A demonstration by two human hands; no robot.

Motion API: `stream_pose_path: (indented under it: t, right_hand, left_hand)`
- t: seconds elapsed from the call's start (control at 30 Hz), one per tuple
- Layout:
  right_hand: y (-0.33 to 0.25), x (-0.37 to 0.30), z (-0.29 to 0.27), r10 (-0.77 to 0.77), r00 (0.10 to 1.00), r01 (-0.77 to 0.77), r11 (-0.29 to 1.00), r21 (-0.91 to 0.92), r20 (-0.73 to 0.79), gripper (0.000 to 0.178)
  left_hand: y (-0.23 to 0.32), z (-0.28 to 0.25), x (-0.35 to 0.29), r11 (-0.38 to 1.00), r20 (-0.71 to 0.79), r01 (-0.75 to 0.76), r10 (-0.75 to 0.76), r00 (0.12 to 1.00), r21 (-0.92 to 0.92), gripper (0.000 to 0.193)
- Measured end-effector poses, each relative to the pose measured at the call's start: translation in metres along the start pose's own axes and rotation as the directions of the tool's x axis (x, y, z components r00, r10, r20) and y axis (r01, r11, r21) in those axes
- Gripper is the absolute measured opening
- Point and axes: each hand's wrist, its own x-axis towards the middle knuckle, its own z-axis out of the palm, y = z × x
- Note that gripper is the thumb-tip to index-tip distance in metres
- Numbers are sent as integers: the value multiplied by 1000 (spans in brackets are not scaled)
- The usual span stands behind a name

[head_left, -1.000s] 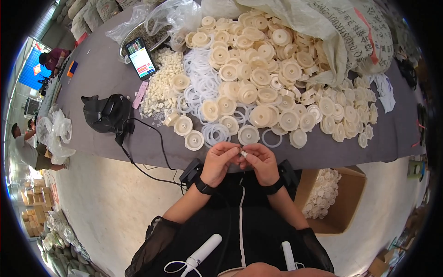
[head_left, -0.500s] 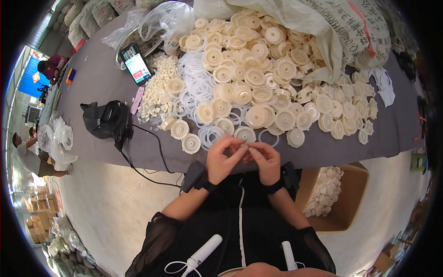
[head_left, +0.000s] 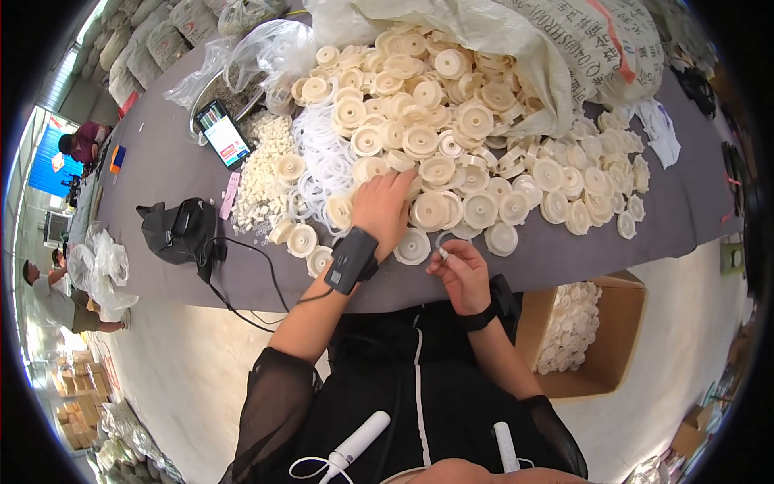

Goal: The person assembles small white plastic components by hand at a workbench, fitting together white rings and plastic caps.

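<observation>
My left hand (head_left: pixel 382 213) reaches into the near part of a heap of cream plastic wheel-like discs (head_left: pixel 420 140). Its fingers are stretched forward, touching or just over the discs, and I cannot see anything gripped in them. Close to the table's near edge, my right hand (head_left: pixel 463 277) is closed in a pinch around a small white plastic piece (head_left: pixel 443 253). Beside the left hand lie translucent white rings (head_left: pixel 321 137). Left of these is a mound of small cream plastic pieces (head_left: pixel 270 153). One disc (head_left: pixel 412 247) lies between my hands.
A phone (head_left: pixel 223 135) leans near a clear plastic bag (head_left: pixel 270 60). At the left a black device (head_left: pixel 181 232) trails a cable toward my left wrist. A large woven sack (head_left: pixel 564 48) backs the heap. Below the table's right side stands a cardboard box (head_left: pixel 617 343) with white parts inside.
My hands have parted. The left one has moved forward onto the discs; the right one stays near the table edge, holding the small white piece. The view has shifted slightly.
</observation>
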Motion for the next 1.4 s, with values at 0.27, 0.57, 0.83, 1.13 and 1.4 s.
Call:
stream_pose_path:
  t: [0.27, 0.57, 0.83, 1.13, 1.4]
  right_hand:
    - [-8, 2, 15, -58, 998, 51, 985, 162, 40, 17]
    - [-8, -5, 35, -5, 994, 24, 984, -178, 107, 15]
    - [-7, -14, 47, -22, 999, 36, 936, -349, 44, 21]
    - [-12, -12, 53, 43, 998, -20, 903, -430, 43, 19]
    - [-12, -15, 51, 37, 999, -51, 866, -497, -38, 25]
  left_hand:
    - [16, -9, -47, 916, -382, -216, 77, 921, -337, 35]
    - [32, -16, -83, 417, 39, 137, -236, 971, -899, 43]
    - [41, -2, -87, 478, -71, 142, -400, 914, -867, 55]
    - [35, -7, -98, 714, -120, 130, -289, 950, -688, 50]
    - [36, -5, -104, 630, -67, 125, -272, 960, -766, 42]
